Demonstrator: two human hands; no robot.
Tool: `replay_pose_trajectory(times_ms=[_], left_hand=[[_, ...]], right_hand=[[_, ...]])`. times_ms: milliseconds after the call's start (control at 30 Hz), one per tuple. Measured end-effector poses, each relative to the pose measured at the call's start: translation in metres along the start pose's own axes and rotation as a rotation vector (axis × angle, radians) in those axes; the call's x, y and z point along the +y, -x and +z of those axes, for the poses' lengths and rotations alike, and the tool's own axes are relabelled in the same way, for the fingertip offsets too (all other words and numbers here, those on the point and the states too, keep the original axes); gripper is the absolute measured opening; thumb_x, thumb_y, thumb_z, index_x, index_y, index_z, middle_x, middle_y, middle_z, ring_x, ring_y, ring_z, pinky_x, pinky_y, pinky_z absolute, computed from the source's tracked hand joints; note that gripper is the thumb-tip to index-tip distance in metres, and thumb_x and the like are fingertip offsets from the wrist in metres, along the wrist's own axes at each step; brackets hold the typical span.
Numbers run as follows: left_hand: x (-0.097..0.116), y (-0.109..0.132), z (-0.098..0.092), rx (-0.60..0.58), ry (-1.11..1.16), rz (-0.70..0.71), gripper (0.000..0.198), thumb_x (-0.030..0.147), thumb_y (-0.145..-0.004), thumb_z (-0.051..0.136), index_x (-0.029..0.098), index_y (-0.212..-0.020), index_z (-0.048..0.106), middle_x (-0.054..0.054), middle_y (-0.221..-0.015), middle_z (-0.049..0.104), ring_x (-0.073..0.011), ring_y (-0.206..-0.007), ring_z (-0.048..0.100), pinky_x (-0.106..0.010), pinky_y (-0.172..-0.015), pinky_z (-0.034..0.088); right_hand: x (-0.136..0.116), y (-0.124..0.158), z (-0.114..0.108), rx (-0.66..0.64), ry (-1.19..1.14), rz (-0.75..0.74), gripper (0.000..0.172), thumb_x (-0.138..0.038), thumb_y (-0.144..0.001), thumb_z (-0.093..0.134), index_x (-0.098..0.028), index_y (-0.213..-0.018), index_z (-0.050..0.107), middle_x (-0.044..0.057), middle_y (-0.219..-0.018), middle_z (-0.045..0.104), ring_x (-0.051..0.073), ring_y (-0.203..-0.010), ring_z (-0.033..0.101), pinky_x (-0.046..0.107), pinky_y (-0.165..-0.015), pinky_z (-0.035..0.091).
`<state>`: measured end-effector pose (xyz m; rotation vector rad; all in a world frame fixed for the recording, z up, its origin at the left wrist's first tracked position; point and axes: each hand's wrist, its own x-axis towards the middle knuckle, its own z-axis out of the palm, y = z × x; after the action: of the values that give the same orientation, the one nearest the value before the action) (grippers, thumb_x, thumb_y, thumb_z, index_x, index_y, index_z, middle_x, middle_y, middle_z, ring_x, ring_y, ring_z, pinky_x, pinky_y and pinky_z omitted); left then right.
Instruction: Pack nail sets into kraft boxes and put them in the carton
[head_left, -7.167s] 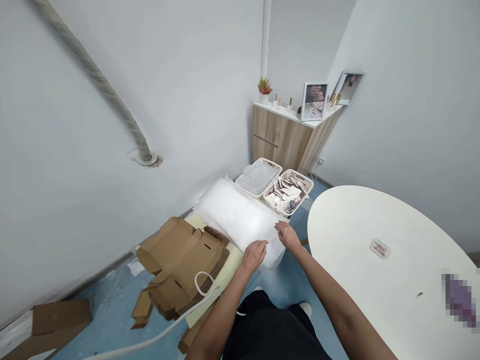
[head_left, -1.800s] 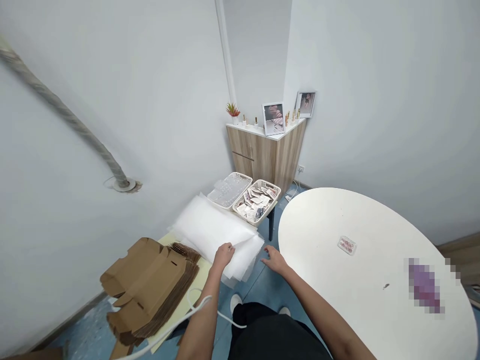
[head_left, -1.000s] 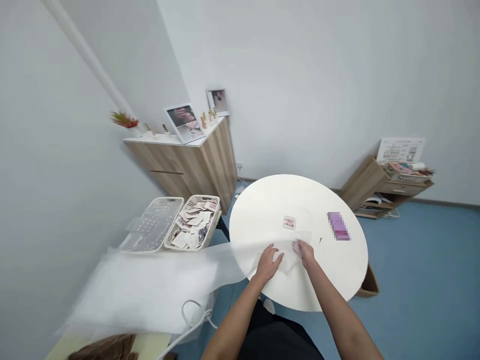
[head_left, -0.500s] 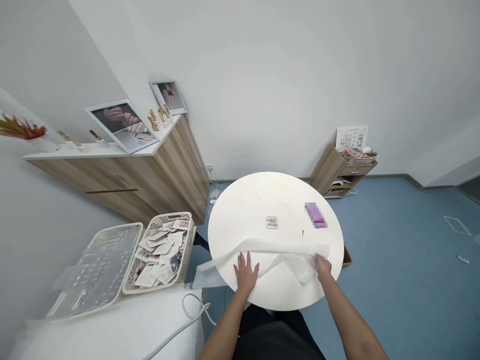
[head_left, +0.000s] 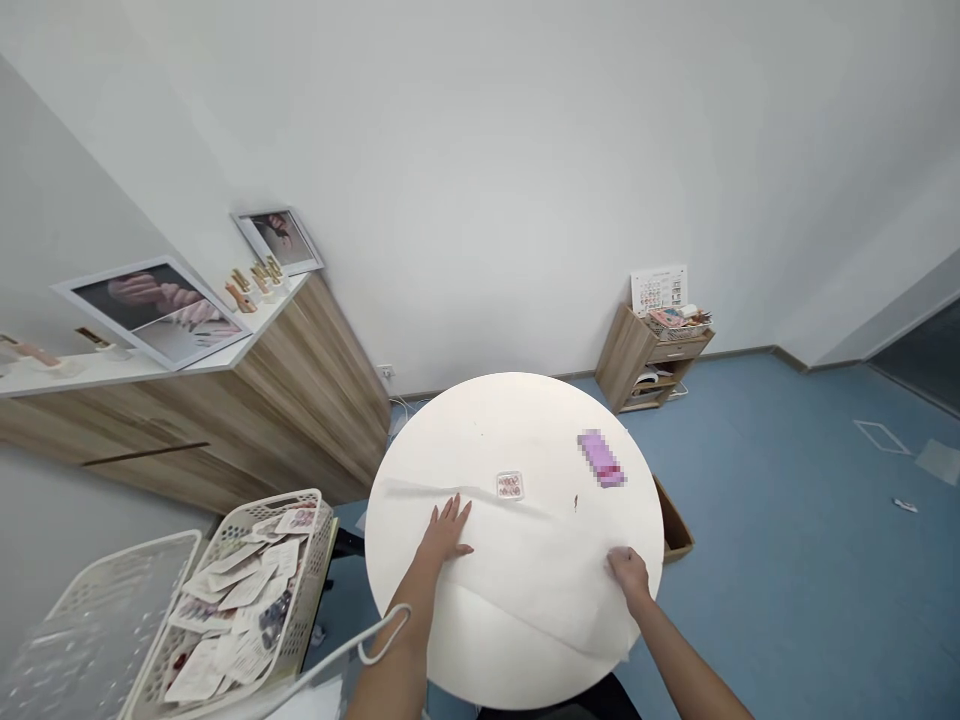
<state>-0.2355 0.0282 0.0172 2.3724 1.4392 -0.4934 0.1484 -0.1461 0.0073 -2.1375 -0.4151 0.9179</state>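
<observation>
A thin white non-woven sheet (head_left: 532, 580) lies spread over the near half of the round white table (head_left: 457, 430). My left hand (head_left: 446, 530) rests flat on the sheet with its fingers spread, holding nothing. At the sheet's right side, my right hand (head_left: 628, 575) has its fingers curled on the folded edge and grips it. Just beyond the sheet's far edge sits a small clear case of pink nail pieces (head_left: 510, 486). A pink box (head_left: 601, 459) lies further right, blurred out.
At lower left, a white plastic basket of paper packets (head_left: 247, 610) stands beside a basket holding clear plastic trays (head_left: 97, 640). A wooden cabinet (head_left: 225, 420) with framed pictures is behind them. A white cable (head_left: 375, 640) crosses my left forearm. A cardboard box (head_left: 673, 522) pokes out past the table.
The sheet has come off the pile and now lies flatter across the table. My right hand has moved nearer the table's right edge, and my view has turned to the right.
</observation>
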Motion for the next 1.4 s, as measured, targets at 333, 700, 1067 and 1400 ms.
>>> replay_pose_trajectory(times_ms=[333,700,1067,1400], left_hand=[[0.073,-0.001,-0.019,0.421,-0.011,-0.27,0.074,0.016,-0.082,0.048,0.016,-0.153,0.024,-0.017,-0.159,0.022,-0.0314,-0.148,0.013,-0.056,-0.118,0.001],[0.212,0.06,0.077,0.336,0.334,-0.617,0.092,0.061,-0.079,0.056,0.022,-0.154,0.018,-0.017,-0.162,0.005,-0.0409,-0.147,0.001,-0.068,-0.111,0.008],[0.214,0.057,0.093,0.24,0.399,-0.581,0.129,0.082,-0.057,0.063,0.023,-0.154,0.004,-0.019,-0.16,-0.004,-0.0457,-0.144,-0.012,-0.075,-0.105,-0.006],[0.192,0.024,0.058,0.163,0.269,-0.182,0.135,0.085,-0.049,0.065,0.027,-0.154,0.003,-0.018,-0.16,-0.005,-0.0467,-0.145,-0.007,-0.075,-0.105,-0.009]], right_hand=[[0.006,0.021,0.043,-0.305,0.192,-0.316,0.023,-0.029,-0.067,0.055,-0.028,-0.089,0.052,0.0,-0.081,0.069,0.024,-0.082,0.068,0.031,-0.071,0.051],[-0.05,-0.008,0.065,-0.487,0.564,-0.777,0.022,-0.042,-0.084,0.051,-0.023,-0.094,0.058,0.008,-0.097,0.062,0.026,-0.094,0.06,0.037,-0.084,0.047],[-0.138,-0.062,0.167,-0.755,0.84,-1.203,0.075,-0.023,-0.068,0.066,-0.015,-0.138,0.044,0.014,-0.144,0.048,0.033,-0.135,0.035,0.044,-0.113,0.026],[-0.152,-0.098,0.106,-0.66,0.439,-1.133,0.062,-0.028,-0.075,0.058,-0.018,-0.135,0.043,0.011,-0.134,0.052,0.029,-0.127,0.043,0.045,-0.106,0.037]])
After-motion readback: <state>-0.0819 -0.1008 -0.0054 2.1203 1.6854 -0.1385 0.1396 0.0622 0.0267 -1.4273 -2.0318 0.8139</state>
